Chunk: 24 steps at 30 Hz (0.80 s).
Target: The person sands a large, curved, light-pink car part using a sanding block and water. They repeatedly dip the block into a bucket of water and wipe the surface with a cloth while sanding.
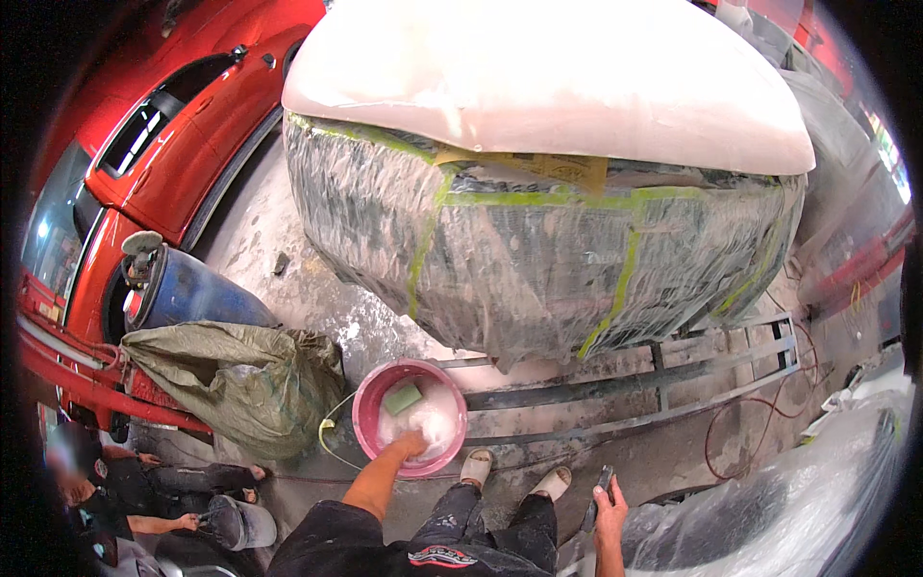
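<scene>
My left hand (411,443) reaches down into a pink bucket (365,412) of milky white water. Its fingers are under the cloudy surface, so what they do is hidden. A green rectangular pad (402,398) lies in the same bucket, just beyond that hand and apart from it. At the lower right, my right hand (611,508) is closed around a narrow dark grey block (605,478), held beside my right leg. The block looks flat and long; its exact kind is unclear.
Ahead stands a car front masked in dusty plastic film (519,260), with a pale hood (538,77). A metal frame (567,394) lies below it. Left are a green sack (260,385), blue drum (207,288) and red car (183,163). Another person (115,486) sits by a grey bucket (255,524).
</scene>
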{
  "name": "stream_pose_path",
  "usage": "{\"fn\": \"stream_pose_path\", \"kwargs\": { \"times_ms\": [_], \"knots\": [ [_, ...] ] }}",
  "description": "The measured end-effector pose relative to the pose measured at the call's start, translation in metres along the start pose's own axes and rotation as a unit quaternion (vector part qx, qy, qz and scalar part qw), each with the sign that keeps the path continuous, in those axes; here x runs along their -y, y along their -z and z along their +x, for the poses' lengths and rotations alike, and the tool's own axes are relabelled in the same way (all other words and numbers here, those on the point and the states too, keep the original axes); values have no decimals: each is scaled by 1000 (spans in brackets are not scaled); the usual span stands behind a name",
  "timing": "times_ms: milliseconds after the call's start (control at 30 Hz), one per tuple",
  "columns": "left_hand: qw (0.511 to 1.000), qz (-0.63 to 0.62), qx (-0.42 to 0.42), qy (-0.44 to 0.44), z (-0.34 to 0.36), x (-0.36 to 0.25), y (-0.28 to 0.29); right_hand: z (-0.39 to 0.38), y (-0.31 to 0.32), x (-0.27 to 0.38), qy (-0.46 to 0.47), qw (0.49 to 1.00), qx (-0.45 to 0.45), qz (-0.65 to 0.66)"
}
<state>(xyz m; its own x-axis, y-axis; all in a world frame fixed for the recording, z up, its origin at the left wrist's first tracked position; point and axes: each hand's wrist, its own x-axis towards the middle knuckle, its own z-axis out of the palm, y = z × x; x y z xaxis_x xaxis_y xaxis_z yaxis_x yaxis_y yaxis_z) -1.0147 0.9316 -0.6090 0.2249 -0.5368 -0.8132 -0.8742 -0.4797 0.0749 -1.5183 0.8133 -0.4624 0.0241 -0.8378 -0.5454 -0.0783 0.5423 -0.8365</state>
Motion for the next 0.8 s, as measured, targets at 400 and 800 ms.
{"fn": "stream_pose_path", "kwargs": {
  "times_ms": [400,800],
  "knots": [
    [972,-134,-187,50,-59,-53,4,94,109,22,-1,993,52,-102],
    [950,-183,-229,107,38,-5,-75,98,91,30,-13,980,139,-141]
  ]
}}
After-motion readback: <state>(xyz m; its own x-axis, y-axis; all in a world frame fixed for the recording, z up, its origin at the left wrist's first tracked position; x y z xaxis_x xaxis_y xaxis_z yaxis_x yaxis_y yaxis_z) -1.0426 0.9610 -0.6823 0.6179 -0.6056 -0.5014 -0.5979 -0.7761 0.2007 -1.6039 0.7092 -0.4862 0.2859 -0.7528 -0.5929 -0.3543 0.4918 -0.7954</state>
